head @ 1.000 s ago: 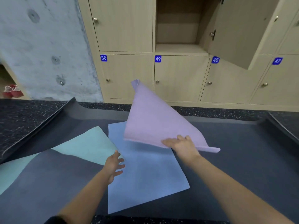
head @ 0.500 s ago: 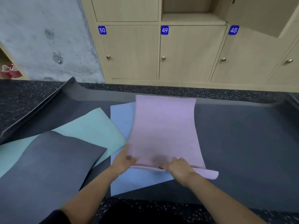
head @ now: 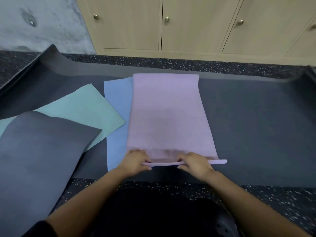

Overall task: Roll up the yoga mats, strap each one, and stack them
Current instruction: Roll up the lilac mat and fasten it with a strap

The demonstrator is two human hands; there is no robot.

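Your left hand [head: 136,160] and right hand [head: 195,164] both pinch the near edge of the pink mat [head: 167,113], fingers curled over it, thumbs below. Well to the left of your left hand lies a grey mat [head: 39,151], overlapping a teal mat [head: 82,106]. A blue mat [head: 116,103] sits partly under the pink one, which stretches flat away from your hands. All rest on a dark mat [head: 256,125] spreading right of your right hand.

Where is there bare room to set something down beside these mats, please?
Bare: the large dark grey base mat right of the thin lilac mat, and beyond the teal mat. Crowded: the left, where teal, light blue mat and smaller grey mat overlap; left hand and right hand grip the lilac edge.
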